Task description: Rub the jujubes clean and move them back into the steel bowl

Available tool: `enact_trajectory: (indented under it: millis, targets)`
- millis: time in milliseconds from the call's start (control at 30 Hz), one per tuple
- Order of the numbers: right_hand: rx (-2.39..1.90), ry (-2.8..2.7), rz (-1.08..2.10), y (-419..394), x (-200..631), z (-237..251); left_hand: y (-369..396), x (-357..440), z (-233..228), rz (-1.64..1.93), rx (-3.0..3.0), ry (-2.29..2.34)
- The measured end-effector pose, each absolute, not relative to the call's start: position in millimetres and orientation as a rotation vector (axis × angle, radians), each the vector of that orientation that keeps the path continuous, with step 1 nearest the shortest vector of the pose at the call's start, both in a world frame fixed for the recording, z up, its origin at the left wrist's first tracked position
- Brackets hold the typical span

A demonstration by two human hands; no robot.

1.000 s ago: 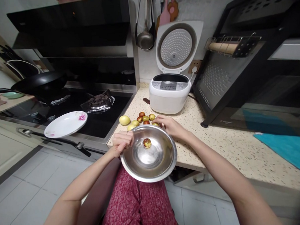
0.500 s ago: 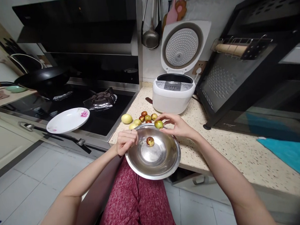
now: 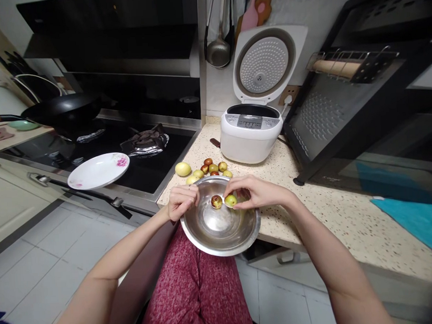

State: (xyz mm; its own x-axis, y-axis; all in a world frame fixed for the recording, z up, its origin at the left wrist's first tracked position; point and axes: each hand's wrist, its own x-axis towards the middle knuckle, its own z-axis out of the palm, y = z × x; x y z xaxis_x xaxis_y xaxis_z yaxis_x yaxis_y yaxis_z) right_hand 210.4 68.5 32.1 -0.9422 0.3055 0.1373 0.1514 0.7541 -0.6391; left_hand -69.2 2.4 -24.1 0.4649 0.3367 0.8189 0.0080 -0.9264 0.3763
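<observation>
My left hand is closed on the left rim of a steel bowl, which juts past the counter's front edge over my legs. Inside the bowl lies one brown-and-yellow jujube. Just to its right, my right hand pinches a green jujube between thumb and fingers, low within the bowl. Behind the bowl, several brown and green jujubes are grouped on the counter. A larger pale yellow fruit sits at the left of that group.
A white rice cooker with its lid raised stands behind the fruit. Left is a gas stove, with a flowered plate at its front edge and a black wok farther back. On the right are a dark rack and a blue cloth.
My right hand has moved from the bowl's far rim down into the bowl with the green jujube. My left hand stays on the rim.
</observation>
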Motion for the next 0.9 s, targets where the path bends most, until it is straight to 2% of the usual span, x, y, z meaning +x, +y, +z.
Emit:
enact_trajectory:
  millis: [333,533,733,900]
  targets:
    - [-0.410,-2.838,0.895,60,204,24,3,-62,-31,1.534,2.404,0.120]
    - [-0.425,-2.672,0.972,69,209,28,-2,-59,-40,1.644,2.348,0.082]
    - [-0.586,-2.303,0.665,87,210,15,-6,-57,-46,1.690,2.318,0.105]
    - [-0.791,-2.295,0.355,99,209,-3,-7,-63,-47,1.672,2.127,0.140]
